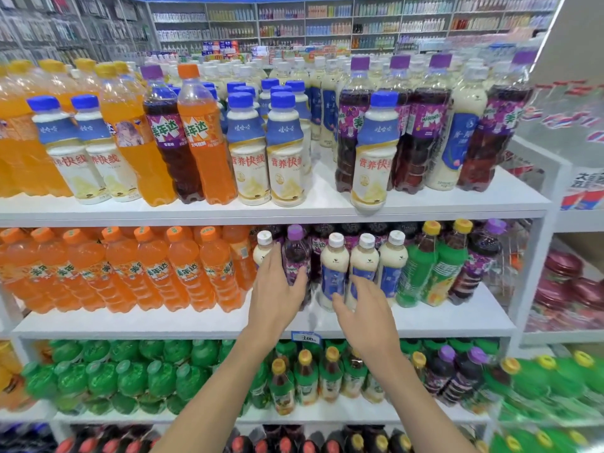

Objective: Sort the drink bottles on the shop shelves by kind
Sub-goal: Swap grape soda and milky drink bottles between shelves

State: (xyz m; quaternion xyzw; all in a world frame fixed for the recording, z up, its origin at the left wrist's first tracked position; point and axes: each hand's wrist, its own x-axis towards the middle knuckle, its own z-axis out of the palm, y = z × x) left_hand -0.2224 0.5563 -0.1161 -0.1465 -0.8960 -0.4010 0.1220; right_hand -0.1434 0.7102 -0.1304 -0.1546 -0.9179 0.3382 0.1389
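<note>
On the middle shelf my left hand grips a purple-capped grape soda bottle, fingers on its left side and thumb across its front. My right hand reaches with spread fingers to the lower part of a white milk-drink bottle with a blue label and touches it; a firm hold cannot be told. Two more white milk-drink bottles stand to its right. Another white-capped one stands behind my left hand.
Orange soda bottles fill the left of the middle shelf; green tea bottles and a grape soda stand at the right. The top shelf holds mixed orange, grape and milk drinks. Green bottles line the lower shelf.
</note>
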